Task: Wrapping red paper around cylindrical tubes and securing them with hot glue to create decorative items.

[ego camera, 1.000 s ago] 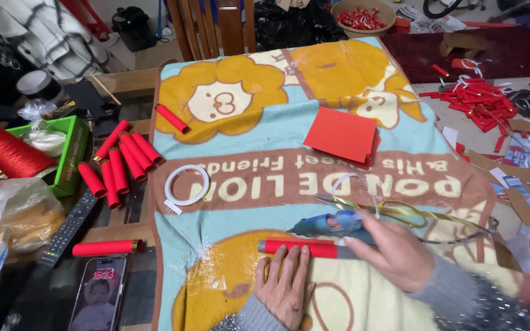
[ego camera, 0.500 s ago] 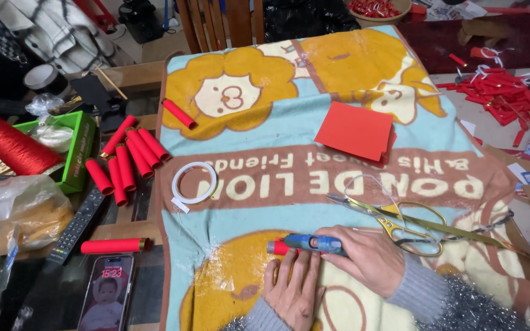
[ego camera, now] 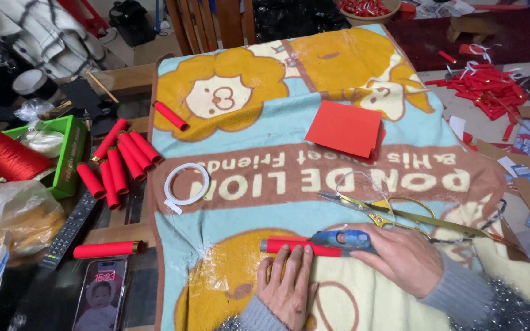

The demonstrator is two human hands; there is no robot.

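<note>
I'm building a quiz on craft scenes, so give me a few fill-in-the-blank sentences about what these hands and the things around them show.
1. The left hand presses flat on a ____ paper tube.
2. The right hand holds a ____ glue gun at that tube.
3. The scissors have ____ handles.
4. The ring of white tape lies ____ of the red paper sheets in the picture.

Missing words: red; blue; gold; left

Single head-worn view, looking steeply down and forward from above the table, close over the cartoon blanket (ego camera: 338,184), left hand (ego camera: 286,288) and right hand (ego camera: 400,257) at the bottom edge, chair backs (ego camera: 216,21) and floor clutter along the top
</note>
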